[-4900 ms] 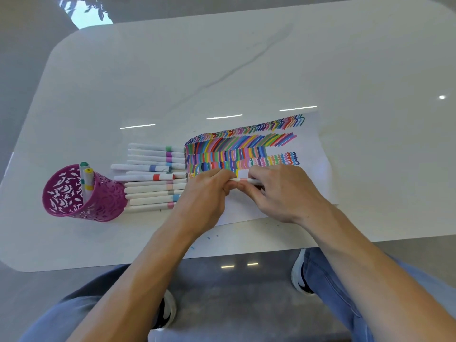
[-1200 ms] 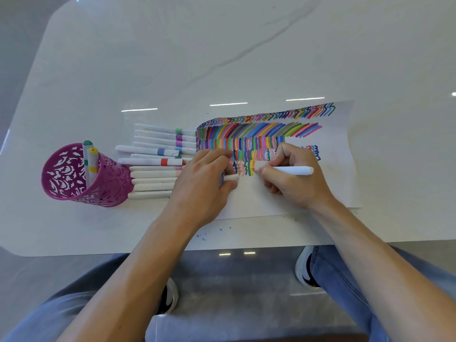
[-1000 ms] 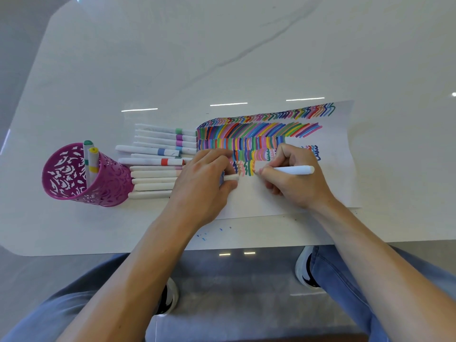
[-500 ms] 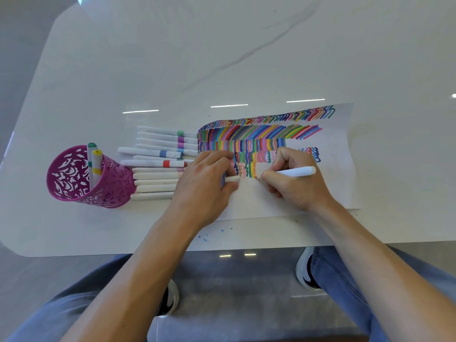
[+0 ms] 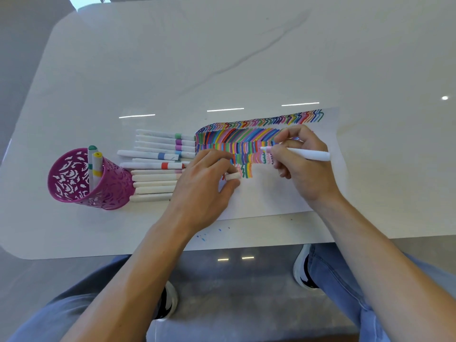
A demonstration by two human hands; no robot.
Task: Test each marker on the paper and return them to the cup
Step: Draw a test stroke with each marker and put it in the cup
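Observation:
A white sheet of paper (image 5: 276,193) covered in rows of coloured strokes lies on the table. My right hand (image 5: 301,166) grips a white marker (image 5: 308,154) with a pale pink tip, held over the stroke rows. My left hand (image 5: 204,186) rests on the paper's left part and pinches the marker's white cap (image 5: 232,176) between thumb and fingers. A magenta cut-out cup (image 5: 86,180) stands at the left with two markers (image 5: 94,166) upright in it, one green-topped and one yellow-topped. Several capped white markers (image 5: 158,166) lie in a row between cup and paper.
The white marble table (image 5: 246,58) stretches far behind the paper. Its front edge runs just below my wrists, with small blue ink specks (image 5: 209,234) near it. My knees and shoes show under the edge, above a grey floor.
My right hand lifted the marker from the lowest row and moved it up and to the right, over the higher rows. My left hand kept the cap in place.

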